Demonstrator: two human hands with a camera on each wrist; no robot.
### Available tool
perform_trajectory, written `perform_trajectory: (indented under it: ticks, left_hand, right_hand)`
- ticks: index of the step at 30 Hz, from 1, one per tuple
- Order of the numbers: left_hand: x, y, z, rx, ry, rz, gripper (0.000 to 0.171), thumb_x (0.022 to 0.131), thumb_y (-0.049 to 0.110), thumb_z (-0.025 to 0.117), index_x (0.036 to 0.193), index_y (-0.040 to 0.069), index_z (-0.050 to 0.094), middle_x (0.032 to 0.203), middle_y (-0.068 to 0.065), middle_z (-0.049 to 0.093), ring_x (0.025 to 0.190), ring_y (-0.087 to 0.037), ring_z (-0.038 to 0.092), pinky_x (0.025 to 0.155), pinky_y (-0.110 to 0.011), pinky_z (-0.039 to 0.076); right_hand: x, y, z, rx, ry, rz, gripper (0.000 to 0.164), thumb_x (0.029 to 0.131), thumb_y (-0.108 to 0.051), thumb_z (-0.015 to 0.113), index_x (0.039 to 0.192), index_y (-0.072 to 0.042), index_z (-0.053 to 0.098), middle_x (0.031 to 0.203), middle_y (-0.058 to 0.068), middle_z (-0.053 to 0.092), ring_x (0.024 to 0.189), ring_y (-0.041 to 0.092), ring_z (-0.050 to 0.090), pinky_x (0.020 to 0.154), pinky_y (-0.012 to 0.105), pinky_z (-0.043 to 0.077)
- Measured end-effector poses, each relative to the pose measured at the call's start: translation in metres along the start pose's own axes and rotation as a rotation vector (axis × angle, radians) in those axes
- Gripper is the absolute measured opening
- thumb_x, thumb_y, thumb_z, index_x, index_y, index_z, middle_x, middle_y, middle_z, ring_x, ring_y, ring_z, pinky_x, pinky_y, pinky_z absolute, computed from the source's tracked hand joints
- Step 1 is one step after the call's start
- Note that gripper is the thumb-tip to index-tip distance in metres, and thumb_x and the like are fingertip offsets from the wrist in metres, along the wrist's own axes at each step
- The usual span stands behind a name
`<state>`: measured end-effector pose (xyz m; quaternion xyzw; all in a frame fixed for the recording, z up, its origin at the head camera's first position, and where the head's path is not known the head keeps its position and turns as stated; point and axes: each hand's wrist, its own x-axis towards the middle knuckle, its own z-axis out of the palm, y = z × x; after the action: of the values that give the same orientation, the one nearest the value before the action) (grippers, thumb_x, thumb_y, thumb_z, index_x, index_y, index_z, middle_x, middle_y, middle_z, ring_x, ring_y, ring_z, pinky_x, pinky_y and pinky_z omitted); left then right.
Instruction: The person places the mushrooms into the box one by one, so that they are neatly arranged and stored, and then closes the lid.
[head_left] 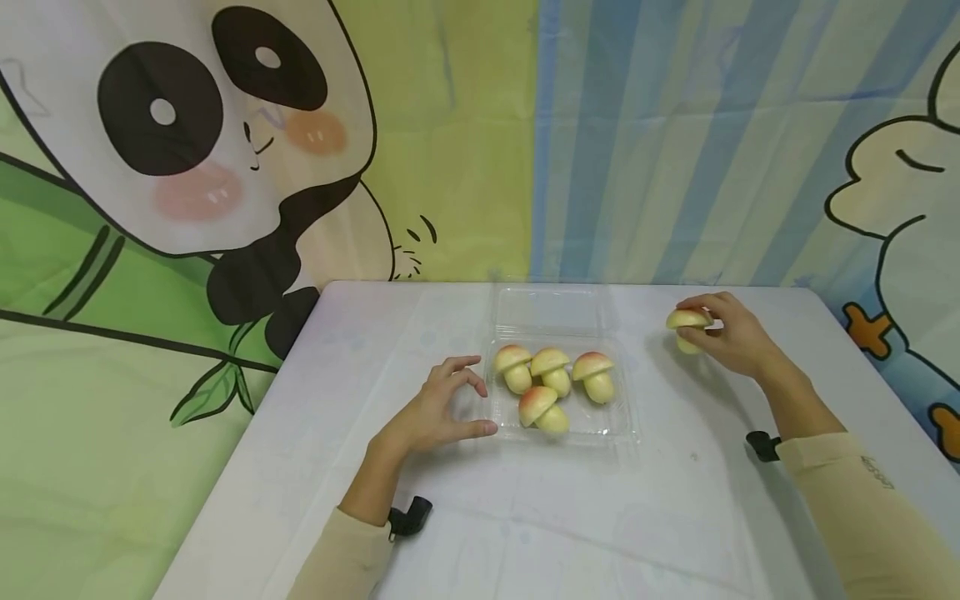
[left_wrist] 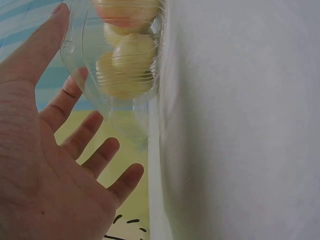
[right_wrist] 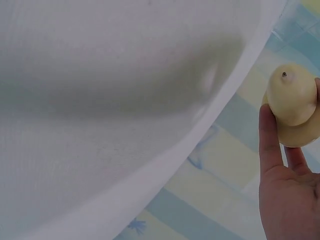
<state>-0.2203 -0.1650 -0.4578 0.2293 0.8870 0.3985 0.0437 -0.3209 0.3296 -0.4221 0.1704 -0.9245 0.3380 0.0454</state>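
Note:
My right hand [head_left: 731, 333] pinches a toy mushroom [head_left: 686, 320] with a pale yellow cap, raised over the right part of the table. In the right wrist view the mushroom's stem [right_wrist: 292, 95] faces the camera. A clear plastic clamshell box [head_left: 600, 423] lies at the table's middle with its lid [head_left: 551, 310] laid back. Several mushrooms with red-tinged caps, such as the front one [head_left: 542, 408], sit inside it. At the box's left side is my left hand [head_left: 442, 408], fingers spread and loosely bent, holding nothing. The left wrist view shows its thumb [left_wrist: 55, 25] beside the box wall.
A white cloth covers the table [head_left: 525, 533]. Behind it hangs a printed curtain with a panda [head_left: 255, 167] and blue stripes. Each wrist wears a small black camera, such as the left one [head_left: 411, 517].

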Motion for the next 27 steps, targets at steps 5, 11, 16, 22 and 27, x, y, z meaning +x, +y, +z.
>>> perform_trajectory:
  ticks: [5,11,16,22,27]
  left_hand:
    - [-0.001,0.0,0.0,-0.006,0.0,-0.002,0.054,0.08,0.061,0.082,0.112,0.023,0.062,0.163,0.003,0.033,0.149,-0.026,0.024,0.11,-0.066,0.034]
    - [0.0,0.0,0.0,-0.009,-0.006,-0.007,0.055,0.08,0.062,0.082,0.112,0.022,0.062,0.163,0.002,0.032,0.15,-0.026,0.024,0.11,-0.066,0.034]
    - [-0.001,0.0,-0.001,-0.004,-0.007,-0.009,0.054,0.08,0.06,0.083,0.112,0.022,0.062,0.163,0.004,0.032,0.149,-0.026,0.024,0.11,-0.065,0.035]
    - [-0.001,0.001,0.0,-0.005,-0.007,-0.006,0.054,0.08,0.059,0.083,0.112,0.021,0.062,0.163,0.003,0.032,0.149,-0.026,0.024,0.111,-0.063,0.035]
    - [-0.001,0.002,-0.001,0.002,-0.007,-0.011,0.054,0.079,0.059,0.083,0.112,0.022,0.062,0.162,0.006,0.032,0.148,-0.025,0.025,0.111,-0.063,0.036]
  right_hand:
    - [-0.001,-0.005,0.003,0.014,-0.001,-0.02,0.036,0.098,-0.018,0.072,0.131,-0.004,0.064,0.132,0.019,0.051,0.115,0.034,0.049,0.08,0.004,0.042]
    - [-0.003,-0.013,0.006,0.02,-0.003,-0.021,0.037,0.098,-0.019,0.072,0.131,-0.006,0.064,0.132,0.017,0.052,0.116,0.033,0.05,0.079,0.005,0.042]
    - [-0.005,-0.021,0.012,0.049,0.006,-0.061,0.036,0.097,-0.015,0.073,0.131,-0.008,0.065,0.129,0.013,0.054,0.112,0.016,0.049,0.08,0.005,0.045]
    - [-0.008,-0.031,0.011,0.072,0.02,-0.108,0.039,0.095,-0.01,0.075,0.132,-0.009,0.066,0.128,0.011,0.055,0.107,0.0,0.049,0.079,0.007,0.047]
    - [-0.008,-0.042,0.013,0.063,0.039,-0.169,0.038,0.094,-0.006,0.074,0.131,-0.009,0.067,0.126,0.009,0.058,0.105,-0.004,0.052,0.081,0.009,0.048]
